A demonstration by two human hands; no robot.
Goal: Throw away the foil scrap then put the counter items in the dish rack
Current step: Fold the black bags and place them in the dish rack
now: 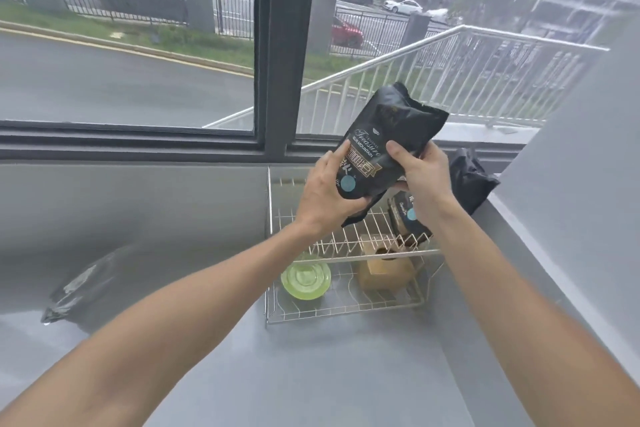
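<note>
- Left hand point(325, 189) clasps the lower left edge of a black coffee bag point(384, 146), thumb across the printed face, fingers wrapped beneath.
- Right hand point(420, 172) grips the bag's right edge, thumb on the front. Both closed on the bag, which is held tilted above the far part of the dish rack point(273, 288).
- Bag looks soft-sided and part full, creased at the top; likely light to moderate, glossy film so possibly slick. Judged best held low at the body, where the contents give bulk, not at the floppy top.
- Rack, wire, already holds a second dark bag point(408, 218) at far right, a brown box point(382, 270) and a green dish point(304, 279) nearer.
- Space left of the second bag seems open for this one.
- Grey counter point(311, 374), smooth. A dark foil-like pouch point(86, 284) lies well left; crumpled black material point(469, 180) at far right corner.
- Window behind, wall on the right.
</note>
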